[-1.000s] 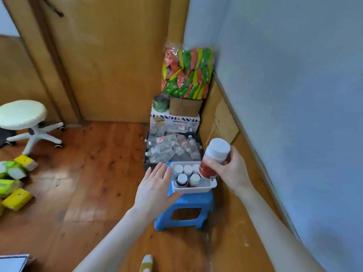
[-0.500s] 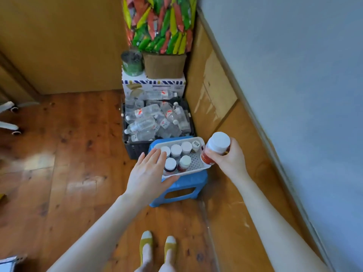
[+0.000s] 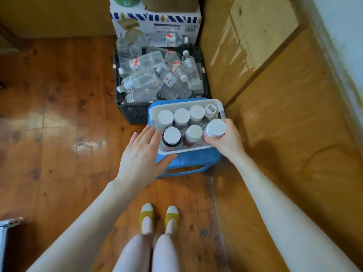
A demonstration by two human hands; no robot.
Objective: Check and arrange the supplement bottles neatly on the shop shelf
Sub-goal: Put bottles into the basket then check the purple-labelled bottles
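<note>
Looking straight down on a wooden floor point(image 3: 59, 114), with a wooden panel point(image 3: 275, 95) running along the right. Passing over a black crate point(image 3: 133, 112) on the far side, heaped with clear water bottles point(image 3: 157, 79) and backing onto a cardboard box point(image 3: 157, 22). Coming nearer to a blue stool point(image 3: 192, 160), carrying a white basket point(image 3: 216, 103) on its seat.

Holding the left hand point(image 3: 141, 156) flat at the near left corner of the basket, fingers point(image 3: 145, 134) straight and released, gripping nothing, thumb lying along the near edge. Not managing to tell pressing from merely hovering there.

Wrapping the right hand point(image 3: 227, 142) round one supplement bottle point(image 3: 215, 128) just below its white cap, fingers point(image 3: 211, 142) grasping its body. Holding it upright, long axis vertical, at the near right corner of the basket, just right of the two white-capped bottles point(image 3: 193, 132) in the near row, with four more standing in the far row. Not managing to tell about the base: resting on the basket floor or hanging clear.

Judging the coming move as a straight vertical one through that near right slot, either in or out, with the right hand already on the bottle and the left well placed for steadying the basket. Seeing no shop shelf plainly from here.
</note>
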